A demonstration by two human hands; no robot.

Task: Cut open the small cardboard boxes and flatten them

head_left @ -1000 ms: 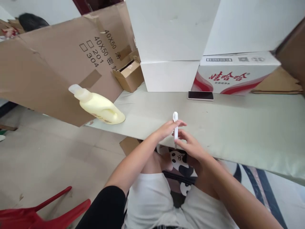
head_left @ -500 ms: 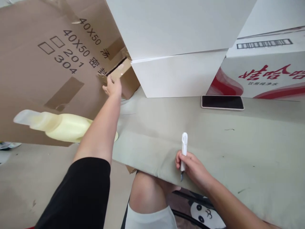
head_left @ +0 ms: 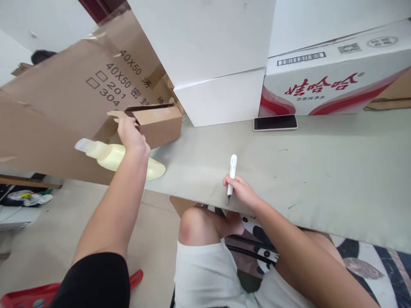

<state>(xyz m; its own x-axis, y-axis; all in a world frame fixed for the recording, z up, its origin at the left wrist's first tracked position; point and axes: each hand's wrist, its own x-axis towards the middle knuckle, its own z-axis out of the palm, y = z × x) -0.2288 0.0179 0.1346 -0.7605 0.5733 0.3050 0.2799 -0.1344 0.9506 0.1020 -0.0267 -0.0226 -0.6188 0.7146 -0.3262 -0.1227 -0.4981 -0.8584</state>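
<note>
My left hand (head_left: pixel 130 133) is stretched out to the far left, its fingers closed on the flap end of a small brown cardboard box (head_left: pixel 162 127). The fingertips are partly hidden behind the flap. Below that wrist a pale yellow bottle (head_left: pixel 112 157) stands at the table's edge, partly covered by my forearm. My right hand (head_left: pixel 242 188) grips a white utility knife (head_left: pixel 232 171) near the front edge of the table. Its dark blade points down toward my lap.
A large printed cardboard sheet (head_left: pixel 58 102) stands along the left side. White boxes (head_left: pixel 221 100) and a red-and-white water carton (head_left: pixel 321 92) line the back of the table (head_left: pixel 321 167). A phone (head_left: pixel 275 122) lies before the carton. A red object (head_left: pixel 32 295) is on the floor.
My left hand has drawn the small cardboard box toward the left and front, turning it. The knife stays in my right hand. The view has shifted, showing more floor and lap.
</note>
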